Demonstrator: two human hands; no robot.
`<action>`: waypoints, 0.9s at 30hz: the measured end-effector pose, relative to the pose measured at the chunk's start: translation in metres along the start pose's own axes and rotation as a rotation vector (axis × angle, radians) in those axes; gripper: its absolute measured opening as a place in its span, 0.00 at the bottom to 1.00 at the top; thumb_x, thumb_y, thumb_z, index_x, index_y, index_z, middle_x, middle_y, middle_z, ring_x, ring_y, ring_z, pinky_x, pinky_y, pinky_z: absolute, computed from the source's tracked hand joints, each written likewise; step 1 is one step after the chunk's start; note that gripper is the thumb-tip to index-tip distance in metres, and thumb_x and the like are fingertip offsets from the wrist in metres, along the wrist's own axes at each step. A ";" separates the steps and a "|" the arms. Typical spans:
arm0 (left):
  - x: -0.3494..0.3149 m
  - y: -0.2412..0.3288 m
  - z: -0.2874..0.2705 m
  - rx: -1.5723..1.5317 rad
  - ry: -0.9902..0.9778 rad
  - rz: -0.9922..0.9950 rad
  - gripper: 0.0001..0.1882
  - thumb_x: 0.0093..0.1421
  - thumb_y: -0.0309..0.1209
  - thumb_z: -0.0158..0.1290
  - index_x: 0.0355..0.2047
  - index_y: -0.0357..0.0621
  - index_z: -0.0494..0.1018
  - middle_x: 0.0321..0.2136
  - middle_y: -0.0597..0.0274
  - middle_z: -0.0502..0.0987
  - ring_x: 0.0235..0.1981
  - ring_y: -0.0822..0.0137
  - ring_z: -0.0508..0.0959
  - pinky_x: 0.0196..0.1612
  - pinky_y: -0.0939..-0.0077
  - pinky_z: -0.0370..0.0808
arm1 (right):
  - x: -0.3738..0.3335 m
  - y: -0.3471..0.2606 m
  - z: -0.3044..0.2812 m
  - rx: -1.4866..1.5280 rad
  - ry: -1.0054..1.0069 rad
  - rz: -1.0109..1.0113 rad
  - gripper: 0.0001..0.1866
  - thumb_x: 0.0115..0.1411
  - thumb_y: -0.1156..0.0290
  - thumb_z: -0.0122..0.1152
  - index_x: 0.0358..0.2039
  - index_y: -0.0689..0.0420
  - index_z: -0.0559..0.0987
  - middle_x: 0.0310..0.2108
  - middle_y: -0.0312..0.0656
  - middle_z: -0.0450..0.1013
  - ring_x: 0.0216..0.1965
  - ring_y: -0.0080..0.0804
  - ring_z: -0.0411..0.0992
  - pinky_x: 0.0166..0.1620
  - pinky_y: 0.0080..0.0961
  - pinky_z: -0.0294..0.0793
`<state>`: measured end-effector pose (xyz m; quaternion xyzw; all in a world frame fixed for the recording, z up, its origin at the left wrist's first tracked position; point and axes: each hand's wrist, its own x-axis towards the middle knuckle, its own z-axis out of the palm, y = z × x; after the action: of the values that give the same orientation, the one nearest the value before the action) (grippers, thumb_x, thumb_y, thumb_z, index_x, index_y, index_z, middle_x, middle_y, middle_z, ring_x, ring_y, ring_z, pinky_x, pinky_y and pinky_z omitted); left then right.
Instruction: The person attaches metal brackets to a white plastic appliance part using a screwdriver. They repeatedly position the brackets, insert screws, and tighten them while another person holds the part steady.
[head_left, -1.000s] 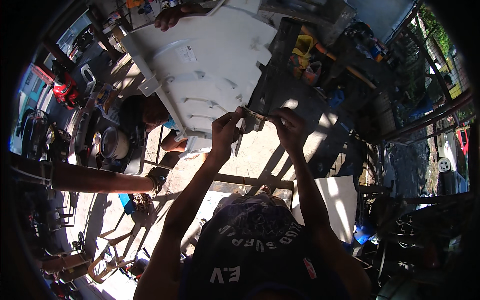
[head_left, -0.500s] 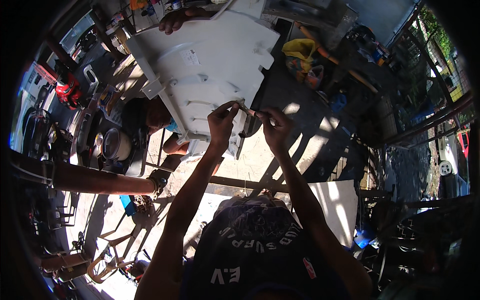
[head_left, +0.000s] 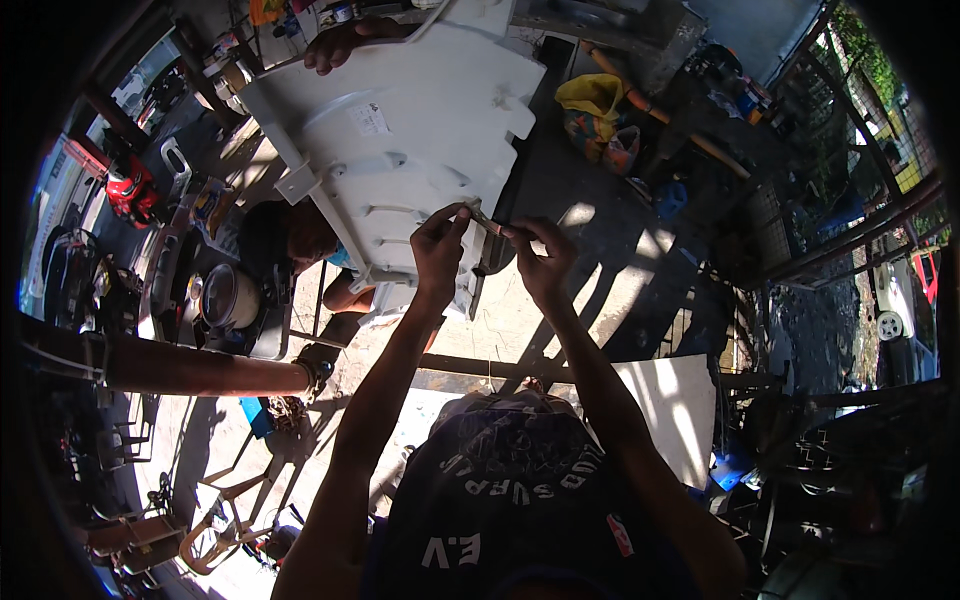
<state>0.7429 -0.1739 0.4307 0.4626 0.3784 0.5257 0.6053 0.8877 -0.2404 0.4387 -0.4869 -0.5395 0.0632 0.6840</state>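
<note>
In front of me is a large white moulded panel [head_left: 330,135] with ridges, raised brackets and a small paper label. Both my hands are at its lower right edge. My left hand [head_left: 438,243] is closed, its thumb and fingertip pinching one end of a small thin strip [head_left: 485,221]. Fingers of my right hand [head_left: 542,256] pinch the strip's other end. It is too small and shadowed to tell its exact kind. A co-worker's hand [head_left: 345,42] rests over the panel's far edge.
Another person [head_left: 310,235] is low beside the panel's left edge. A thick reddish-brown pole [head_left: 200,365] juts in from the left, near a round pot [head_left: 230,297]. A yellow bag [head_left: 590,100] lies at the far right. A pale board [head_left: 665,420] lies near my right arm.
The view has shifted slightly, so the panel and the background sit a little farther left. My right hand has come slightly left; both hands keep their pinch on the strip.
</note>
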 end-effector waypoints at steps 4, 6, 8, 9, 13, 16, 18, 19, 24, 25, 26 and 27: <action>-0.001 0.001 0.000 -0.014 -0.015 -0.015 0.15 0.64 0.35 0.62 0.47 0.38 0.81 0.15 0.81 0.62 0.15 0.86 0.55 0.18 0.83 0.50 | -0.001 -0.001 -0.001 -0.085 0.002 -0.067 0.06 0.54 0.80 0.71 0.33 0.62 0.82 0.29 0.41 0.80 0.29 0.26 0.79 0.34 0.21 0.76; -0.001 0.001 0.000 -0.007 -0.011 -0.016 0.15 0.64 0.36 0.62 0.46 0.39 0.81 0.15 0.81 0.63 0.15 0.86 0.56 0.18 0.83 0.50 | 0.000 -0.003 -0.001 -0.082 0.014 -0.064 0.06 0.54 0.80 0.71 0.33 0.62 0.82 0.28 0.42 0.79 0.29 0.27 0.79 0.34 0.21 0.75; -0.001 0.003 0.000 0.007 0.001 -0.023 0.16 0.64 0.36 0.63 0.46 0.39 0.81 0.15 0.81 0.64 0.15 0.86 0.56 0.18 0.83 0.50 | 0.001 0.000 -0.003 -0.115 -0.001 -0.100 0.07 0.54 0.80 0.71 0.33 0.62 0.82 0.28 0.42 0.79 0.29 0.27 0.79 0.34 0.22 0.75; -0.001 0.002 -0.002 0.005 -0.014 -0.028 0.16 0.64 0.37 0.63 0.46 0.39 0.81 0.15 0.81 0.64 0.15 0.86 0.56 0.18 0.83 0.51 | 0.001 0.001 -0.002 -0.127 -0.010 -0.119 0.07 0.54 0.81 0.71 0.33 0.62 0.82 0.28 0.42 0.79 0.29 0.28 0.78 0.34 0.22 0.75; -0.004 0.006 -0.004 0.001 -0.050 -0.052 0.16 0.64 0.37 0.62 0.45 0.37 0.81 0.16 0.80 0.65 0.15 0.86 0.57 0.18 0.84 0.51 | -0.002 0.006 -0.006 -0.172 -0.032 -0.106 0.07 0.54 0.81 0.71 0.33 0.62 0.82 0.28 0.42 0.78 0.29 0.28 0.79 0.33 0.22 0.76; -0.007 0.005 -0.002 0.017 -0.049 -0.073 0.17 0.64 0.39 0.62 0.45 0.36 0.81 0.16 0.80 0.66 0.15 0.86 0.57 0.18 0.83 0.51 | -0.001 0.003 -0.009 -0.189 -0.043 -0.121 0.07 0.54 0.81 0.71 0.34 0.62 0.81 0.28 0.42 0.78 0.29 0.28 0.79 0.33 0.23 0.76; -0.009 0.008 -0.002 0.041 -0.068 -0.110 0.19 0.65 0.41 0.61 0.46 0.36 0.81 0.16 0.79 0.66 0.15 0.87 0.57 0.18 0.83 0.51 | -0.001 -0.003 -0.013 -0.195 -0.062 -0.090 0.07 0.54 0.82 0.70 0.34 0.62 0.81 0.28 0.42 0.78 0.29 0.29 0.79 0.33 0.23 0.76; -0.011 0.008 -0.003 0.062 -0.091 -0.126 0.20 0.65 0.41 0.61 0.47 0.36 0.80 0.16 0.79 0.67 0.15 0.86 0.57 0.18 0.83 0.51 | -0.003 -0.002 -0.013 -0.187 -0.049 -0.094 0.07 0.54 0.82 0.71 0.33 0.62 0.82 0.28 0.42 0.79 0.29 0.29 0.79 0.33 0.23 0.76; -0.019 0.002 -0.003 0.184 -0.134 -0.090 0.22 0.63 0.39 0.63 0.51 0.35 0.78 0.14 0.81 0.62 0.16 0.86 0.55 0.20 0.83 0.50 | -0.007 -0.003 -0.010 -0.134 -0.021 -0.059 0.07 0.53 0.82 0.71 0.33 0.61 0.82 0.29 0.42 0.79 0.29 0.29 0.80 0.33 0.22 0.76; -0.019 -0.003 -0.004 0.217 -0.136 -0.068 0.23 0.63 0.39 0.63 0.51 0.34 0.78 0.14 0.81 0.61 0.17 0.86 0.54 0.21 0.82 0.49 | -0.007 -0.003 -0.009 -0.158 -0.020 -0.067 0.08 0.53 0.82 0.71 0.33 0.61 0.82 0.29 0.42 0.79 0.29 0.29 0.80 0.33 0.23 0.76; -0.017 -0.008 -0.007 0.232 -0.131 -0.062 0.23 0.63 0.37 0.64 0.52 0.35 0.78 0.13 0.82 0.58 0.18 0.86 0.53 0.22 0.81 0.47 | -0.009 0.000 -0.008 -0.182 -0.020 -0.076 0.08 0.53 0.82 0.71 0.34 0.61 0.82 0.29 0.42 0.79 0.29 0.29 0.80 0.33 0.23 0.76; -0.017 -0.009 -0.007 0.227 -0.135 -0.052 0.22 0.63 0.37 0.64 0.52 0.35 0.78 0.13 0.82 0.58 0.18 0.86 0.53 0.22 0.81 0.47 | -0.008 -0.001 -0.008 -0.209 -0.019 -0.083 0.08 0.53 0.82 0.71 0.34 0.61 0.81 0.29 0.42 0.79 0.29 0.29 0.80 0.33 0.23 0.76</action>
<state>0.7359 -0.1900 0.4193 0.5524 0.4059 0.4313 0.5866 0.8899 -0.2508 0.4343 -0.5321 -0.5692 -0.0171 0.6266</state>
